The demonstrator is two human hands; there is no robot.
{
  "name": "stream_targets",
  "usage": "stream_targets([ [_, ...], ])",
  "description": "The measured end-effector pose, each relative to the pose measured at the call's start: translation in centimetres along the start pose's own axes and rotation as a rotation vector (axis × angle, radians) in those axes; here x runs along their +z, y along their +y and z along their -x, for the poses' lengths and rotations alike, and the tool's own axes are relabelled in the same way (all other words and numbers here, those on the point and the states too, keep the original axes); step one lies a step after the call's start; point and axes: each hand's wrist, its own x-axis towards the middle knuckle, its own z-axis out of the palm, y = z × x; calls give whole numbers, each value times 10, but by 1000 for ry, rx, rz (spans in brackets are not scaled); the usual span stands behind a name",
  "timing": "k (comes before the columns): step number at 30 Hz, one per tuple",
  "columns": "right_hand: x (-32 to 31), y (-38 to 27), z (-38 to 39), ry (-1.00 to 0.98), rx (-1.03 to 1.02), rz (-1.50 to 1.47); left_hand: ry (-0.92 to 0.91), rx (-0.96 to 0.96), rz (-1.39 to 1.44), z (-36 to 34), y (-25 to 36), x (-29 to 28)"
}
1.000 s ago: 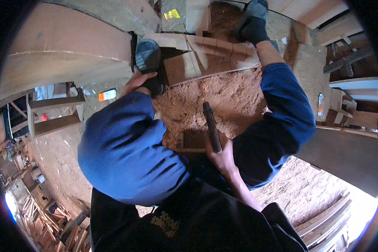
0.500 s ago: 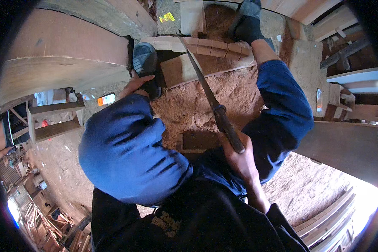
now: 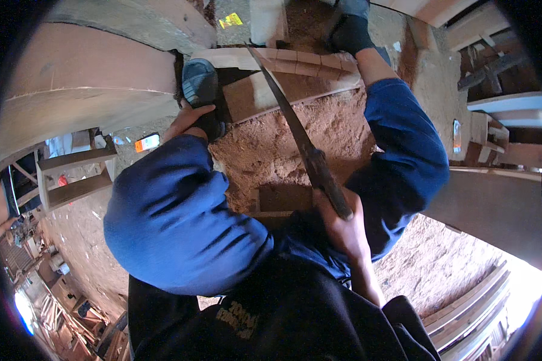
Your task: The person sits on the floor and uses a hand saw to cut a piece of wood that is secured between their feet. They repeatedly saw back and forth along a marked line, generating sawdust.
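Observation:
My right hand (image 3: 343, 225) is closed round the dark handle of a long, tapering hand saw (image 3: 286, 111). Its blade reaches up and left across a curved wooden piece (image 3: 310, 63) with several crosswise cuts; whether it touches cannot be told. That piece lies along a wider board (image 3: 289, 90) between my two feet. At my left foot, beside the blue-grey sandal (image 3: 200, 81), my left hand (image 3: 186, 117) curls in with one finger reaching over the foot; what it grips is hidden. My right foot (image 3: 349, 30) stands at the piece's far end.
A large timber block (image 3: 90, 63) is at upper left, a small wooden frame (image 3: 72, 192) below it. Reddish sawdust (image 3: 259, 150) covers the ground between my legs. A dark panel (image 3: 488, 216) and wooden pieces line the right; stacked planks (image 3: 464, 307) and scrap wood occupy the lower corners.
My right hand has moved slightly right, and the saw has swung up, so its blade now shows at full length over the curved piece. Since half a second ago it has shifted little.

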Motion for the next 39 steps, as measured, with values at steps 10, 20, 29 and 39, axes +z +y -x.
stream_targets([
  [10, 6, 11, 9, 58, -141, -9, 46, -12, -212, -14, -10, 9],
  [20, 2, 17, -5, 75, -163, 37, 16, 79, -153, -24, -10, 11],
  [29, 8, 36, -52, 76, -103, 2, -129, -36, 40, -25, 6, 12],
  [39, 4, 18, -32, 18, -174, -2, -56, -77, 88, -3, 4, -2],
])
